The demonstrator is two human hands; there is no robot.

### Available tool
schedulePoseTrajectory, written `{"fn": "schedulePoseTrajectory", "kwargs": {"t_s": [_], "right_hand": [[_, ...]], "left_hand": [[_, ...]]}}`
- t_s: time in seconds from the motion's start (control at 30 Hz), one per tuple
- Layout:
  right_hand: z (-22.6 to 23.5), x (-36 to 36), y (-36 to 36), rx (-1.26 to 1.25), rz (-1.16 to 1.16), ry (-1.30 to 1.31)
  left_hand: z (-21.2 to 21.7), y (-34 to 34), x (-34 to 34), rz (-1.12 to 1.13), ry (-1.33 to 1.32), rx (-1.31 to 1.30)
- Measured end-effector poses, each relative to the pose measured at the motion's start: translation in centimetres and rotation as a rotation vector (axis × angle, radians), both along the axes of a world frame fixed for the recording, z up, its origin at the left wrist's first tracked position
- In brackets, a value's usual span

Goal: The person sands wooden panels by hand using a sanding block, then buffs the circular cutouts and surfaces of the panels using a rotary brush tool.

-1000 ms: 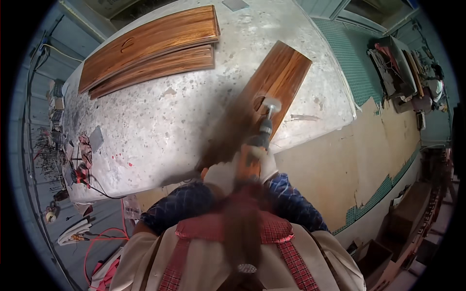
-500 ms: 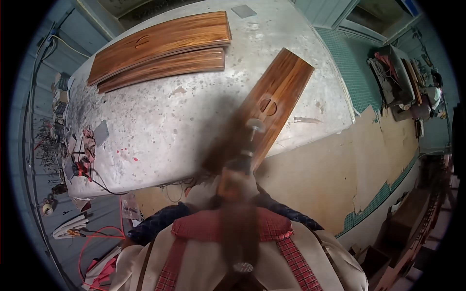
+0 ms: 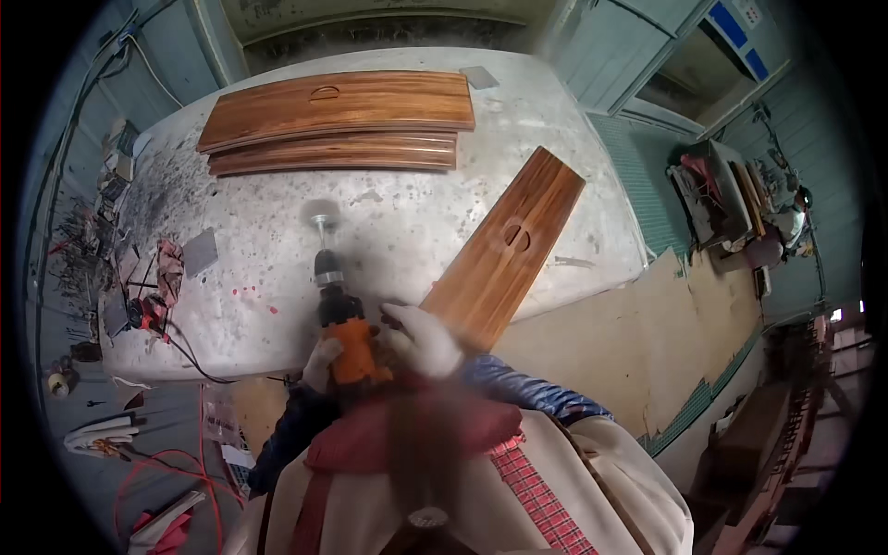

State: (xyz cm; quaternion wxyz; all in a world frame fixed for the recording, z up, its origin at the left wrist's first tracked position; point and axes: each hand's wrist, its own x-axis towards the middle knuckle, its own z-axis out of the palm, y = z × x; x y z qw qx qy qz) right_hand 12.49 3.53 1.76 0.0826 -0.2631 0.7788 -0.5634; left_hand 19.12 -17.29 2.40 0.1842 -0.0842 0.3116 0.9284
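An orange and black power drill (image 3: 348, 344) with a round, disc-shaped bit (image 3: 322, 222) points away from me over the pale table. My left hand (image 3: 321, 364), in a white glove, is wrapped round the drill's left side. On the drill's other side is my right hand (image 3: 424, 340), also gloved, its fingers loosely apart; whether it touches the drill is hard to tell. Just past that hand, a brown wood-grain board (image 3: 507, 250) lies slanted, its near end reaching the table edge. Two half-moon shapes (image 3: 516, 238) form a circle in its face.
More wood-grain boards lie stacked (image 3: 338, 106) at the table's far side. Grey flat pieces (image 3: 200, 252) and a red tool with a cord (image 3: 148, 314) lie at the left. A red hose (image 3: 202, 453) runs on the floor. A loaded cart (image 3: 726, 199) stands right.
The drill has swung left, from over the slanted board to over bare table. My right hand has come apart from its place around the drill. The view has shifted too.
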Motion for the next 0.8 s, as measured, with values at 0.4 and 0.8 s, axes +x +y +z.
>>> {"fn": "schedulePoseTrajectory", "kwargs": {"t_s": [0.4, 0.8], "right_hand": [[-9.7, -6.5, 9.3, 0.746, 0.319, 0.512], [-4.0, -14.7, 39.1, 1.059, 0.448, 0.247]], "left_hand": [[0.3, -1.3, 1.7, 0.028, -0.040, -0.244], [3.1, 4.4, -4.7, 0.080, -0.062, -0.358]]}}
